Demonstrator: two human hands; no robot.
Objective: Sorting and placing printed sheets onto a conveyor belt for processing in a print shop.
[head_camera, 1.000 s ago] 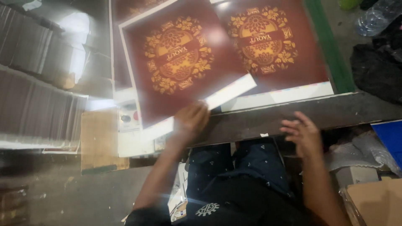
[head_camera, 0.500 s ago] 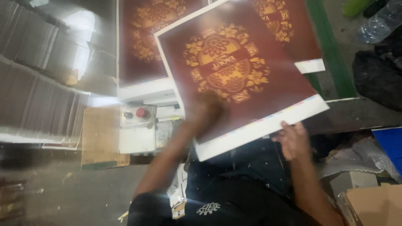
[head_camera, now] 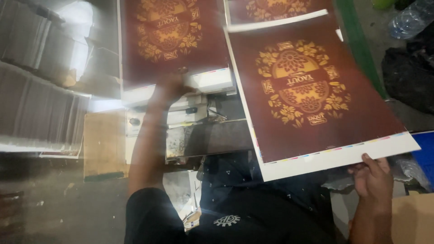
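My right hand (head_camera: 373,178) pinches the printed sheet (head_camera: 312,95) by its white margin, sparing the ink. My left hand (head_camera: 172,86) presses flat on the stack (head_camera: 174,40), steadying it.

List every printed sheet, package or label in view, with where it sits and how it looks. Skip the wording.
Large dark red printed sheet with gold floral emblem and white margin: right of centre, its lower edge held by the right hand.
Second matching dark red sheet: upper left, under the left hand.
Third matching sheet: top edge, partly covered.
Clear plastic bottle: top right corner.
Brown cardboard box: bottom right.
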